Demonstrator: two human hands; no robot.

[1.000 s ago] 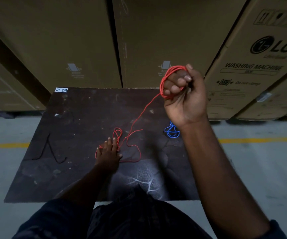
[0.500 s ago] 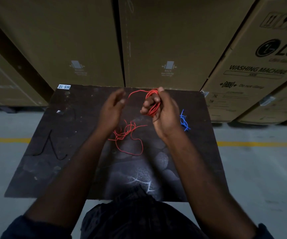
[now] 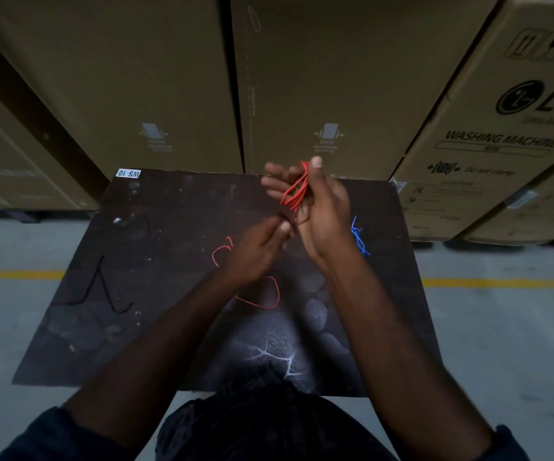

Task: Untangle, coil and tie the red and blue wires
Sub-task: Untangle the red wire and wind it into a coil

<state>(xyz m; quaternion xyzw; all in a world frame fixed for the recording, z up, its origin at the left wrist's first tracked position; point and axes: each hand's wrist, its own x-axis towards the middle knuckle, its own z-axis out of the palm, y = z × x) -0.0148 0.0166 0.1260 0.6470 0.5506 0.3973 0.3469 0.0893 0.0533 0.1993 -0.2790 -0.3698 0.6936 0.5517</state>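
Stacked cardboard boxes (image 3: 135,78) are seen across the 12 o'clock side. The box (image 3: 488,194) at 2 o'clock is printed "LG", "WASHING MACHINE" and "Do not clamp"; the smaller print on it cannot be read. A grey floor (image 3: 502,344) is crossed by a yellow line (image 3: 502,283) from 9 to 3 o'clock. A dark board (image 3: 169,327) is laid on the floor, and a white label (image 3: 128,173) reading "WS-10", seen upside down, is fixed at its 11 o'clock corner.

The right hand (image 3: 322,211) is raised above the board's 12 o'clock edge. The red wire (image 3: 297,191) is coiled across its palm and is clamped by the thumb; the other fingers are extended and slightly spread. The left hand (image 3: 255,251) is held at 7 o'clock of the right hand, its fingertips drawn together and pinching a strand at the coil's lower end. Loose red loops are left on the board at 6 and 9 o'clock of the left hand. A black wire (image 3: 102,287) is laid at the board's 9 o'clock side. The blue wire (image 3: 358,237) is bunched on the board at 3 o'clock of the right wrist.
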